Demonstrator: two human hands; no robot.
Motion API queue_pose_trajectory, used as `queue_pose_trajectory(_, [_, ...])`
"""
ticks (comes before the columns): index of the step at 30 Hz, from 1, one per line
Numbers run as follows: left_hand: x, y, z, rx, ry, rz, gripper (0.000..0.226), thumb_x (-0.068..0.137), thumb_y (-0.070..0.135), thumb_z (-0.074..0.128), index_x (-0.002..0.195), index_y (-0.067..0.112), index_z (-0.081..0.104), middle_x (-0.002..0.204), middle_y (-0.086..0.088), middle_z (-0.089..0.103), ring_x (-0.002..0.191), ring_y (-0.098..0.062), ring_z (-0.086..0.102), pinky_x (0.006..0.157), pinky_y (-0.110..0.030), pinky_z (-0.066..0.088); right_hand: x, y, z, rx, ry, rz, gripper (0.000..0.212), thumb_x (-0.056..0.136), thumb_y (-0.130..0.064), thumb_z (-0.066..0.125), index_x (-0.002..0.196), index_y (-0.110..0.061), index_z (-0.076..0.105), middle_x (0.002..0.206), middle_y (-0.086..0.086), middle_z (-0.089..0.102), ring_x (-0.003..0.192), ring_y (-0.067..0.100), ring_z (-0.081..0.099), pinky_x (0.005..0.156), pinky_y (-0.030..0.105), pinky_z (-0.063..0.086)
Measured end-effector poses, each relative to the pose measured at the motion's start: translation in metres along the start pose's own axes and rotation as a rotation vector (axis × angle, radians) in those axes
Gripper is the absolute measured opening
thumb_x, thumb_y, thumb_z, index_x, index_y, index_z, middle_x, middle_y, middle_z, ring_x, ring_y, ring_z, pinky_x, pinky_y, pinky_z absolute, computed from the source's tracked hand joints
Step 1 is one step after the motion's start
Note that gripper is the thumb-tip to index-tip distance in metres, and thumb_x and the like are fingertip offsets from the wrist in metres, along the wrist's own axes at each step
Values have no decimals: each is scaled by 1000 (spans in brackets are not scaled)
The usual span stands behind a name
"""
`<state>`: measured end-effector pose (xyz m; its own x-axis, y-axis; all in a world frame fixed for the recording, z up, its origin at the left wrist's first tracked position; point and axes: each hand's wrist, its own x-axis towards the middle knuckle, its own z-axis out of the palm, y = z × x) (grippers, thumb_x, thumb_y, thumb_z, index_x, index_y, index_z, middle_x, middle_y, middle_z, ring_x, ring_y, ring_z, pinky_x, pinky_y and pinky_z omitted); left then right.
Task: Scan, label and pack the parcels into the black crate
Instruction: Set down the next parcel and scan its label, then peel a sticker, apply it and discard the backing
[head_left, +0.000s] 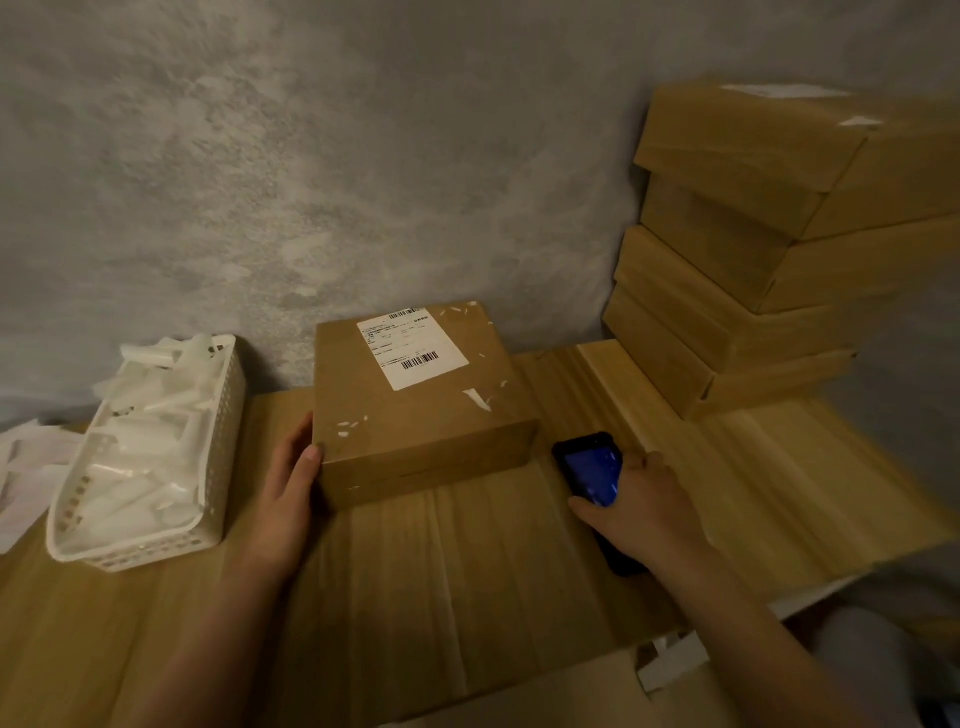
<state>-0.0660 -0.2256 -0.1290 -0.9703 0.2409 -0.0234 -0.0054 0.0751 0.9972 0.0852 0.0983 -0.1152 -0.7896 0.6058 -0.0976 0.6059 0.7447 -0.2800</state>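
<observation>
Resting left hand (288, 480) against parcel (421, 400), right hand (641, 506) gripping scanner (592, 467) beside it

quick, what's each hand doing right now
Left hand: open, fingers flat against the side of the box.
Right hand: holding the scanner.

white basket (218, 467) of plastic bits, loose papers (26, 467), wooden table (779, 493), grey wall (311, 182)

label (411, 349) text too small; scanner (592, 470) part hidden by right hand (644, 512).
</observation>
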Motion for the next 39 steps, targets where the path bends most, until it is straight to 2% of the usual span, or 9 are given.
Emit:
queue_pose_trajectory(4, [-4,4,5,149,52,6,38,101,58,34,138,60,37,148,14,45,133,-10,44,112,-43,35,1,0,-7,4,-31,-11,95,71,-77,58,135,-9,39,127,10,47,114,25,48,93,35,46])
queue_pose_trajectory(7, [-7,9,5,195,52,-6,40,99,61,33,139,60,34,147,18,43,135,-10,42,112,-40,33,6,-13,-25,100,90,-105,81,81,-69,52,133,-7,43,129,12,50,117,27,47,97,39,45])
queue_pose_trajectory(10, [-15,18,4,293,99,39,55,97,60,32,149,43,32,149,15,41,135,-5,39,108,-29,30,7,-50,-44,181,163,-237,73,89,-57,52,145,-12,34,145,10,42,132,26,40,107,41,41])
queue_pose_trajectory(15, [-34,43,-22,549,155,201,53,97,55,44,146,35,38,145,17,42,130,-3,41,108,-31,37,4,-130,-49,261,155,-477,54,95,-43,53,142,-21,39,140,0,44,126,16,44,88,22,38])
queue_pose_trajectory(20, [-34,58,-82,736,289,340,33,98,39,51,131,37,51,130,23,49,116,3,45,97,-24,40,-6,-207,-31,270,67,-642,45,96,-41,51,137,-26,42,142,-6,41,130,13,38,100,29,36])
queue_pose_trajectory(27, [-14,33,-208,777,484,219,12,95,21,60,103,30,63,102,11,64,94,-10,59,73,-32,49,-25,-291,8,294,-44,-727,39,97,-41,49,133,-28,46,140,-11,40,118,5,42,96,26,40])
queue_pose_trajectory(32, [-6,-8,-268,1047,388,-155,46,95,45,56,135,22,54,140,-2,52,120,-23,55,94,-38,50,-31,-320,31,257,-41,-684,40,98,-38,49,135,-25,44,141,-8,39,125,10,41,99,27,39])
queue_pose_trajectory(35, [-3,-19,-281,1167,322,-182,55,94,55,52,140,25,50,143,2,50,129,-21,47,102,-36,45,-31,-326,41,227,-27,-640,41,97,-38,49,135,-24,44,139,-5,39,126,11,40,97,25,37])
queue_pose_trajectory(39, [0,-27,-288,1239,308,-103,47,95,57,47,132,30,58,135,9,57,126,-16,50,100,-33,48,-30,-327,51,203,-3,-607,40,95,-39,52,132,-24,48,138,-4,43,127,14,42,102,33,42])
